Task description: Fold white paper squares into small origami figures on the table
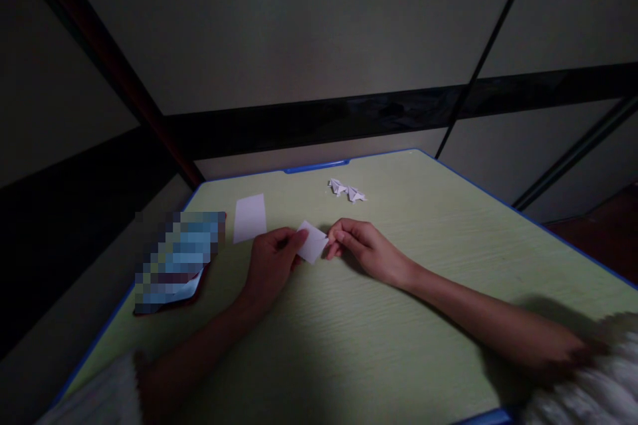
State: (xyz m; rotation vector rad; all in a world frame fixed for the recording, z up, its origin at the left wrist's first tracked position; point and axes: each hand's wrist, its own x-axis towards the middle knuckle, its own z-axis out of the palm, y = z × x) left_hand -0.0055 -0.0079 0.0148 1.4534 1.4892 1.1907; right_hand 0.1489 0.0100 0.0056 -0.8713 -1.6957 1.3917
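A small folded square of white paper (314,243) is held up over the table, turned so that one corner points to the right. My left hand (274,255) grips its left side, with the thumb lying on top. At the right corner, the thumb and fingers of my right hand (356,244) pinch the paper's tip. A flat sheet of white paper (250,218) rests on the table just beyond my left hand. Farther back lie two small folded paper figures (355,194), side by side and close together.
The pale green table (423,226) has a blue edge and a blue strip (317,167) at its far side. On the left lies a blurred-out flat object (182,262) with a dark red rim. Cabinet panels (309,33) with a black band stand behind the table.
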